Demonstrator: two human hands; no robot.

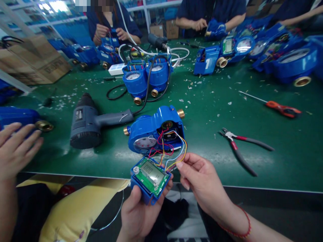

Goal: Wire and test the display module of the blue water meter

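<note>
My left hand [143, 208] holds a small blue housing with a green LCD circuit board [152, 176], its screen facing up, just off the table's front edge. Thin red, yellow, white and blue wires [180, 158] run from the board to an opened blue water meter [156, 132] with brass ends, lying on the table beyond it. At the board's right side, my right hand [202, 181] pinches some of these wires between thumb and fingers. A red cord circles the right wrist.
A grey heat gun [87, 124] lies left of the meter. Cutting pliers [234, 141] and an orange-handled screwdriver [280, 107] lie to the right. Several blue meters [136, 84] stand farther back. A co-worker's hand [19, 148] rests by a meter at left; other people work across the green table [202, 111].
</note>
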